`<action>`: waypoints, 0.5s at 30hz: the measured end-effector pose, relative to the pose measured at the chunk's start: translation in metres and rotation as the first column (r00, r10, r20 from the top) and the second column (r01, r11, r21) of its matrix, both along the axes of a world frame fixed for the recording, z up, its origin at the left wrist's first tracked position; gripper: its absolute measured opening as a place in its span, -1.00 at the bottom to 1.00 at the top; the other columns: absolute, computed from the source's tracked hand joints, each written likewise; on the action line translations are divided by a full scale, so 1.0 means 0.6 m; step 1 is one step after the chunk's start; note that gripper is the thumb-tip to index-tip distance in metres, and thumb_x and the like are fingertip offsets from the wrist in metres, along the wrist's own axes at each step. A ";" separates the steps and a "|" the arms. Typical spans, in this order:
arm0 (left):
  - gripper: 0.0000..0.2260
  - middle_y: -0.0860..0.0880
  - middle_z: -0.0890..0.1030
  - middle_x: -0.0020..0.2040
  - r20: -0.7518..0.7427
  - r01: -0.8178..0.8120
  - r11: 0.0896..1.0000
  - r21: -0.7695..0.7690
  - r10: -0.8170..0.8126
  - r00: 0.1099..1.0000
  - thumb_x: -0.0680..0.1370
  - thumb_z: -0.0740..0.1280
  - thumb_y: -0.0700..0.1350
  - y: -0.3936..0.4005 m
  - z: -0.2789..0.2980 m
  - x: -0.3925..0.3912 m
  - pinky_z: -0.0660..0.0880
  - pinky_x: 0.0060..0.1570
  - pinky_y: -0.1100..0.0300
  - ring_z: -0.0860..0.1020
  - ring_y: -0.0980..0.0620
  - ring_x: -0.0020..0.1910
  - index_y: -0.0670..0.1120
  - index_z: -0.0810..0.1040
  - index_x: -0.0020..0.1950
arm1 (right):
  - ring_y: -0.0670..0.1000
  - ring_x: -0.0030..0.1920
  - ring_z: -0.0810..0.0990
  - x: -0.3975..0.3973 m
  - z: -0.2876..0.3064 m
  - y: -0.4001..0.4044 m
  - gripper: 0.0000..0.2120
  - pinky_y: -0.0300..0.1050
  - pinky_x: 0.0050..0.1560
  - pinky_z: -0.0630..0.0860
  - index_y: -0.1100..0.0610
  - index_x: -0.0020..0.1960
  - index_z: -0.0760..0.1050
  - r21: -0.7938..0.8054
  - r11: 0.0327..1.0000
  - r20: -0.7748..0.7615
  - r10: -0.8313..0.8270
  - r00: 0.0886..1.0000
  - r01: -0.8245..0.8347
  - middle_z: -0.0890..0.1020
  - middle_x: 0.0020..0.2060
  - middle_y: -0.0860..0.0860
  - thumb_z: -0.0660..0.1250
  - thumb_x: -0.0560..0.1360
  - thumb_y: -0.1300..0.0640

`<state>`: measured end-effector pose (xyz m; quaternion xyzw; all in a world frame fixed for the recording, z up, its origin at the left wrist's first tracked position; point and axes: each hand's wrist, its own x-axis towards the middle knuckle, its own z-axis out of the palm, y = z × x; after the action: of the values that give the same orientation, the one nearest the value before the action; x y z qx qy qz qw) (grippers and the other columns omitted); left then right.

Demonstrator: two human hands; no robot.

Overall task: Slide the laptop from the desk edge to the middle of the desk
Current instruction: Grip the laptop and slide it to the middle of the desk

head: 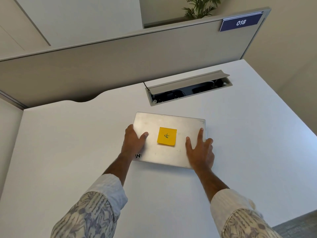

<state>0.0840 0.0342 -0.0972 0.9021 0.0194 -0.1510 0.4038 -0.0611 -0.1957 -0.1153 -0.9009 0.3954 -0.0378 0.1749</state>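
A closed silver laptop (169, 123) lies flat on the white desk (68, 143), around the middle of its surface. A yellow sticky note (166, 136) with a handwritten mark is stuck on the lid. My left hand (133, 140) grips the laptop's left edge, thumb on the lid and fingers around the side. My right hand (199, 152) rests flat on the lid's right part, fingers spread, with some reaching over the right edge.
An open cable tray (188, 87) with a raised grey flap is set into the desk just behind the laptop. A grey partition (120, 59) with a blue "018" sign (241, 22) stands along the desk's back. The desk's right edge drops to carpet (298, 225).
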 end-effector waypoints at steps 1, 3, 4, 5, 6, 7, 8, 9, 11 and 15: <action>-0.36 -0.12 0.40 0.38 -0.008 -0.007 1.000 0.000 0.007 1.000 0.50 0.46 0.11 0.004 -0.003 -0.001 0.44 0.28 -0.03 0.45 -0.14 0.34 -0.13 0.29 0.44 | 0.17 0.03 0.55 -0.002 -0.004 0.005 -0.25 0.04 -0.12 0.55 -0.06 0.62 -0.01 0.006 1.000 -0.006 -0.001 1.000 0.001 0.39 0.14 0.16 -0.08 0.55 -0.42; -0.36 -0.14 0.38 0.38 -0.014 -0.007 1.000 0.015 0.007 1.000 0.50 0.47 0.09 0.010 -0.010 -0.003 0.42 0.32 -0.06 0.42 -0.15 0.37 -0.15 0.29 0.43 | 0.17 0.03 0.55 -0.008 -0.011 0.013 -0.25 0.04 -0.13 0.55 -0.04 0.61 0.02 0.009 1.000 -0.012 -0.002 1.000 0.002 0.40 0.13 0.16 -0.07 0.55 -0.42; -0.35 -0.14 0.36 0.40 -0.018 -0.005 1.000 0.026 0.005 1.000 0.50 0.46 0.08 0.013 -0.013 -0.005 0.40 0.34 -0.05 0.40 -0.15 0.39 -0.16 0.28 0.44 | 0.17 0.03 0.56 -0.010 -0.013 0.018 -0.25 0.04 -0.13 0.56 -0.03 0.61 0.02 0.012 1.000 -0.014 -0.002 1.000 0.002 0.40 0.13 0.16 -0.07 0.55 -0.42; -0.34 -0.14 0.34 0.41 -0.022 -0.005 0.999 0.035 0.006 1.000 0.51 0.46 0.08 0.015 -0.015 -0.006 0.38 0.35 -0.04 0.38 -0.15 0.41 -0.16 0.27 0.46 | 0.16 0.03 0.56 -0.012 -0.015 0.022 -0.25 0.05 -0.14 0.57 -0.03 0.61 0.03 0.016 1.000 -0.018 -0.001 1.000 0.001 0.40 0.13 0.15 -0.07 0.55 -0.42; -0.33 -0.15 0.33 0.42 -0.026 -0.008 0.999 0.041 0.009 1.000 0.51 0.46 0.08 0.017 -0.017 -0.007 0.37 0.35 -0.03 0.36 -0.15 0.42 -0.17 0.26 0.47 | 0.16 0.03 0.56 -0.013 -0.017 0.026 -0.25 0.05 -0.14 0.57 -0.02 0.61 0.04 0.019 1.000 -0.024 0.003 1.000 -0.003 0.40 0.13 0.15 -0.06 0.55 -0.41; -0.33 -0.15 0.32 0.42 -0.030 -0.010 0.999 0.046 0.012 0.999 0.51 0.46 0.08 0.019 -0.020 -0.007 0.36 0.35 -0.03 0.36 -0.15 0.42 -0.17 0.25 0.47 | 0.16 0.03 0.56 -0.014 -0.019 0.029 -0.25 0.05 -0.15 0.58 -0.01 0.60 0.05 0.021 1.000 -0.030 0.007 1.000 -0.006 0.40 0.12 0.15 -0.05 0.55 -0.41; -0.33 -0.14 0.32 0.41 -0.037 -0.012 0.999 0.050 0.014 0.999 0.51 0.46 0.08 0.022 -0.022 -0.008 0.36 0.35 -0.03 0.35 -0.15 0.42 -0.17 0.25 0.47 | 0.17 0.03 0.56 -0.015 -0.020 0.032 -0.25 0.05 -0.15 0.58 0.00 0.60 0.06 0.024 1.000 -0.037 0.009 0.999 -0.008 0.40 0.12 0.15 -0.04 0.56 -0.41; -0.33 -0.14 0.32 0.40 -0.044 -0.012 0.998 0.057 0.014 0.999 0.51 0.46 0.09 0.024 -0.024 -0.009 0.36 0.35 -0.03 0.34 -0.14 0.42 -0.17 0.25 0.47 | 0.17 0.03 0.56 -0.016 -0.021 0.034 -0.25 0.04 -0.16 0.58 0.00 0.60 0.08 0.026 1.000 -0.044 0.012 0.999 -0.011 0.41 0.12 0.15 -0.04 0.56 -0.40; -0.33 -0.13 0.32 0.39 -0.055 -0.010 0.997 0.077 0.015 0.998 0.50 0.45 0.10 0.029 -0.028 -0.011 0.35 0.35 -0.06 0.32 -0.13 0.43 -0.16 0.26 0.46 | 0.18 0.04 0.57 -0.018 -0.024 0.038 -0.26 0.04 -0.16 0.57 0.02 0.59 0.10 0.024 0.999 -0.055 0.026 0.998 -0.025 0.42 0.13 0.16 -0.04 0.56 -0.40; -0.31 -0.13 0.33 0.40 -0.061 -0.012 0.995 0.098 0.018 0.998 0.50 0.45 0.11 0.033 -0.032 -0.011 0.34 0.38 -0.10 0.30 -0.13 0.44 -0.16 0.25 0.47 | 0.17 0.04 0.57 -0.022 -0.028 0.046 -0.25 0.03 -0.19 0.58 0.04 0.58 0.13 0.020 0.999 -0.065 0.033 0.997 -0.032 0.43 0.12 0.16 -0.05 0.56 -0.40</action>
<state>0.0774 0.0538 -0.1162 0.9154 0.0461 -0.1745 0.3598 -0.0742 -0.1683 -0.1323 -0.9064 0.3864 -0.0019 0.1709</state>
